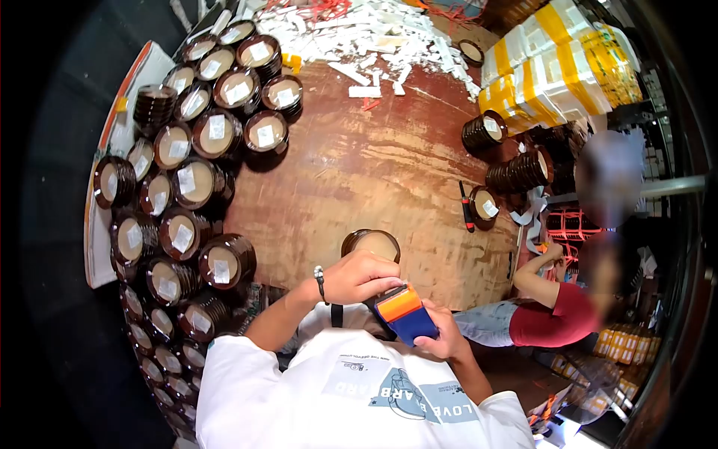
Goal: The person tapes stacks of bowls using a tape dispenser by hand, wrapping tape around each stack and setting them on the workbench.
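Note:
A blue and orange device (pixel 407 314), which looks like a hand-held labeller or tape dispenser, is held in front of my chest. My right hand (pixel 445 333) is wrapped round its blue body. At the device's dark upper end, my left hand (pixel 366 275) has its thumb and fingers pressed together; whatever they pinch is too small to make out. Just beyond my left hand a stack of brown round dishes (pixel 378 243) stands at the table's near edge, partly hidden by that hand.
Many stacks of brown dishes with white labels (pixel 217 127) fill the left side. White foam scraps (pixel 374 37) lie at the back of the wooden table (pixel 351 165). Taped white boxes (pixel 553 60) are back right, a red-black tool (pixel 467 209) below them. A person in red (pixel 557 314) is at right.

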{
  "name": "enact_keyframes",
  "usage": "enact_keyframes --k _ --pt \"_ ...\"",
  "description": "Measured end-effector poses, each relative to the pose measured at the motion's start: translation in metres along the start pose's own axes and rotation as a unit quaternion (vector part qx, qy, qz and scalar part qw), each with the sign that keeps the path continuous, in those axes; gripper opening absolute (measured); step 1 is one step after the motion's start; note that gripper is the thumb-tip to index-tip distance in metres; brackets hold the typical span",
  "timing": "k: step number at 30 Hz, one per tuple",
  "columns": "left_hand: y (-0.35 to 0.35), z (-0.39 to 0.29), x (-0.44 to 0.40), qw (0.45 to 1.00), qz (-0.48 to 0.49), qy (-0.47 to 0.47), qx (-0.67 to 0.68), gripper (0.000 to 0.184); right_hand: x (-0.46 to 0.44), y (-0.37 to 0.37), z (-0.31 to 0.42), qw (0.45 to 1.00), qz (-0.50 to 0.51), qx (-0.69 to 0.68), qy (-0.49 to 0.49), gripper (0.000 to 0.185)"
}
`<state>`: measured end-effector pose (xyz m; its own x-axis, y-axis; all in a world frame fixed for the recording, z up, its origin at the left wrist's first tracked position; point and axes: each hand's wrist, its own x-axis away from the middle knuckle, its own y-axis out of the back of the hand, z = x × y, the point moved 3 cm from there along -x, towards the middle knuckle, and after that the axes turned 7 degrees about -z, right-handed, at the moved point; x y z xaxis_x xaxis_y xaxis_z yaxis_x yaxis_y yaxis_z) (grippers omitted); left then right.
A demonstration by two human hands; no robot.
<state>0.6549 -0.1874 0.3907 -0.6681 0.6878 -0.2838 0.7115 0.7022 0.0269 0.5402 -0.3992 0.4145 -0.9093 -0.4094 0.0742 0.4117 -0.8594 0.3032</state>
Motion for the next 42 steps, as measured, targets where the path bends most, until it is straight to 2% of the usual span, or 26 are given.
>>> enact_keyframes --k 1,2,3,5,6,7,8,9,10,11,13,15,16,17,18,20,21,23,24,26,27,29,36,39,41,42 --pt "0.003 0.002 0.006 0.999 -0.024 -0.003 -0.028 0.025 -0.002 0.000 0.000 0.999 0.007 -0.020 -0.046 0.056" --pt "0.004 0.006 0.015 0.991 -0.053 -0.025 -0.118 0.022 -0.002 0.000 -0.002 0.995 0.015 -0.039 -0.094 0.056" --pt "0.010 0.013 0.024 0.991 -0.064 -0.019 -0.114 0.022 -0.001 0.003 -0.005 0.994 0.027 -0.038 -0.100 0.056" --pt "0.048 0.026 0.046 0.944 -0.199 -0.077 -0.252 0.023 -0.001 0.011 -0.013 0.992 0.064 0.104 -0.039 0.053" --pt "0.074 0.041 0.060 0.921 -0.264 -0.044 -0.285 0.016 -0.001 0.016 -0.010 0.991 0.075 0.103 -0.041 0.053" --pt "0.102 0.059 0.077 0.892 -0.325 -0.009 -0.315 0.010 0.000 0.024 -0.006 0.983 0.074 0.119 -0.121 0.049" --pt "0.125 0.083 0.096 0.863 -0.371 0.038 -0.340 0.011 0.001 0.033 -0.004 0.968 0.072 0.137 -0.198 0.045" --pt "0.144 0.112 0.113 0.831 -0.402 0.101 -0.370 0.019 -0.001 0.044 -0.002 0.967 0.082 0.140 -0.199 0.045" --pt "0.153 0.144 0.133 0.794 -0.430 0.163 -0.397 0.027 -0.001 0.056 -0.002 0.946 0.133 0.194 -0.224 0.042" --pt "0.148 0.187 0.158 0.790 -0.437 0.170 -0.395 0.027 -0.003 0.063 -0.001 0.919 0.184 0.247 -0.247 0.040" --pt "0.131 0.281 0.203 0.739 -0.453 0.262 -0.424 0.030 -0.023 0.073 0.027 0.880 0.181 0.303 -0.317 0.040" --pt "0.082 0.324 0.221 0.743 -0.367 0.374 -0.416 0.030 -0.037 0.078 0.044 0.896 0.142 0.232 -0.350 0.044" --pt "0.057 0.334 0.224 0.747 -0.364 0.357 -0.427 0.029 -0.048 0.077 0.058 0.877 0.145 0.204 -0.410 0.045" --pt "0.040 0.339 0.223 0.750 -0.362 0.339 -0.438 0.027 -0.059 0.076 0.069 0.855 0.146 0.176 -0.466 0.046" --pt "0.030 0.340 0.217 0.749 -0.366 0.341 -0.436 0.027 -0.073 0.072 0.077 0.854 0.149 0.180 -0.466 0.046" --pt "0.012 0.341 0.203 0.734 -0.414 0.280 -0.460 0.020 -0.096 0.061 0.089 0.849 0.228 0.261 -0.399 0.042" --pt "0.002 0.355 0.201 0.733 -0.417 0.283 -0.456 0.020 -0.111 0.054 0.097 0.846 0.231 0.264 -0.401 0.042" --pt "-0.018 0.378 0.187 0.744 -0.313 0.225 -0.546 0.008 -0.137 0.037 0.112 0.810 0.281 0.335 -0.390 0.045" --pt "-0.025 0.381 0.184 0.744 -0.316 0.229 -0.542 0.008 -0.142 0.032 0.116 0.807 0.286 0.338 -0.391 0.045" --pt "-0.033 0.384 0.174 0.763 -0.304 0.251 -0.512 0.008 -0.156 0.024 0.123 0.820 0.301 0.376 -0.309 0.050" --pt "-0.033 0.384 0.170 0.763 -0.306 0.252 -0.510 0.008 -0.162 0.021 0.124 0.818 0.303 0.379 -0.309 0.050" --pt "-0.039 0.381 0.162 0.764 -0.265 0.241 -0.537 0.009 -0.166 0.019 0.120 0.777 0.329 0.377 -0.381 0.056" --pt "-0.048 0.385 0.153 0.775 -0.280 0.207 -0.527 0.009 -0.159 0.031 0.109 0.791 0.312 0.333 -0.407 0.053" --pt "-0.051 0.376 0.149 0.770 -0.281 0.219 -0.530 0.010 -0.146 0.039 0.101 0.790 0.319 0.333 -0.403 0.053" --pt "-0.049 0.370 0.146 0.720 -0.368 0.270 -0.523 0.014 -0.137 0.042 0.097 0.799 0.318 0.320 -0.398 0.053" --pt "-0.050 0.370 0.146 0.717 -0.369 0.269 -0.526 0.014 -0.133 0.042 0.096 0.805 0.317 0.307 -0.396 0.052"
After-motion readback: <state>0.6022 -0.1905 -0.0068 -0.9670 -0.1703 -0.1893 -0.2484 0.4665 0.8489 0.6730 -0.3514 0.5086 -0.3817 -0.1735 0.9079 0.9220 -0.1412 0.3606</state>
